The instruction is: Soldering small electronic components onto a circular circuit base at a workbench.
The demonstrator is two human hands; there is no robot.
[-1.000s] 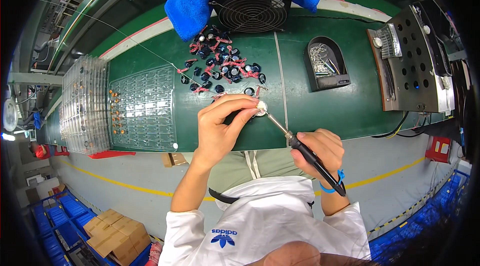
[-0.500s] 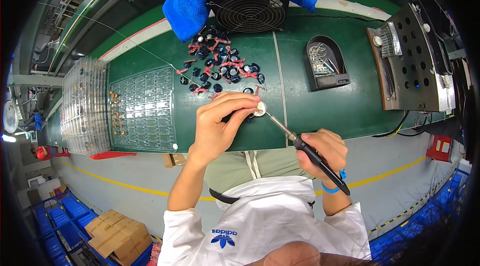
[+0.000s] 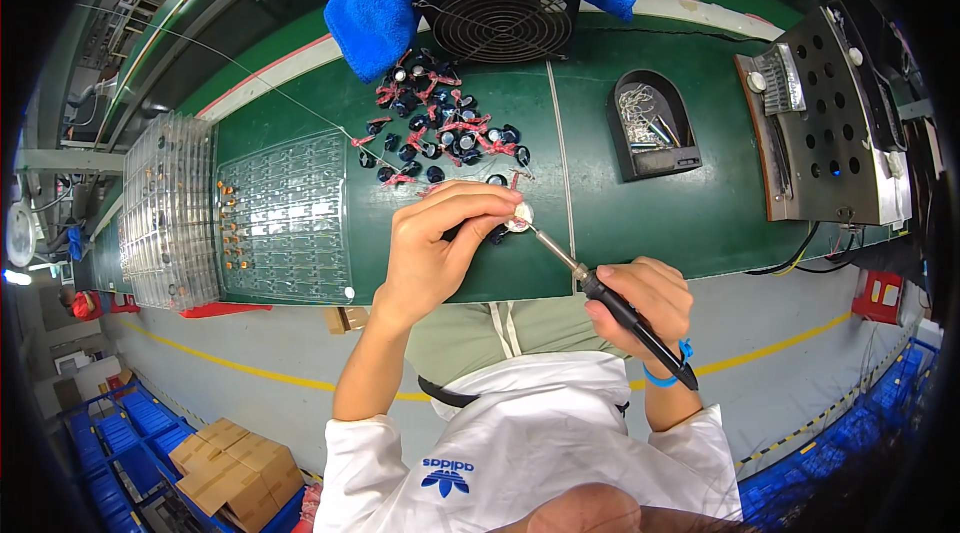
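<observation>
My left hand [image 3: 440, 238] is closed in a pinch near the bench's front edge, its fingertips at a small round part with a pale face [image 3: 519, 218]. Red wire shows by those fingertips; the fingers hide some of the part. A soldering iron [image 3: 630, 311] with a black handle is gripped in my right hand [image 3: 648, 305]. Its thin metal tip points up and left and reaches the edge of the round part. Just beyond my left hand lies a pile of dark round parts [image 3: 440, 128] with red wires. A thin wire [image 3: 240, 66] runs from the upper left toward this pile.
A fan [image 3: 503, 25] with a blue towel [image 3: 385, 18] over it stands behind the pile. To the left are a clear tray [image 3: 285, 218] and a stack of clear trays [image 3: 168, 213]. A black bin [image 3: 627, 161] of metal pieces and a perforated metal box [image 3: 835, 123] sit right.
Both hands, the soldering iron and the round part have shifted very slightly left. The iron's tip stays at the part, and the grips look the same.
</observation>
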